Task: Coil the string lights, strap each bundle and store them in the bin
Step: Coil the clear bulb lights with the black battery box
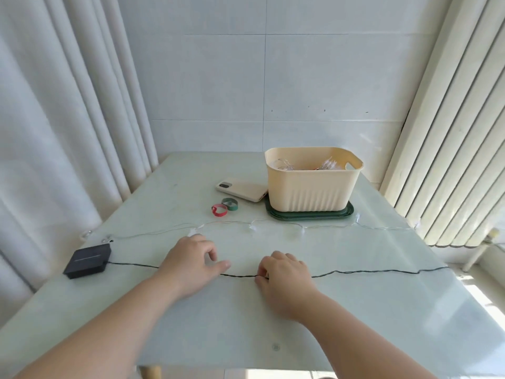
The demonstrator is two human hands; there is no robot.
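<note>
Head view: a set of string lights (240,275) was seen laid out full length across the surface (246,324), not yet coiled. Its dark lead (369,271) ran from a black box (88,259) at the left edge to the right edge, and its clear strand (252,228) lay in a loose line farther back. The lead was pinched between thumb and fingertips of the right hand (285,272), so that grip was clamped on it. The left hand (191,262) was rested over the lead with fingers loosely curled; whether its grip was closed on the wire could not be told. Pale bundles (329,164) were visible inside the cream bin (311,187), which stood on a green tray (308,216) at the far right, so part of the work was judged done. A red strap (219,210) and a green strap (230,203) lay unused side by side, near a phone (240,190). Coiling, strapping and storing of this set were judged yet to be done.
</note>
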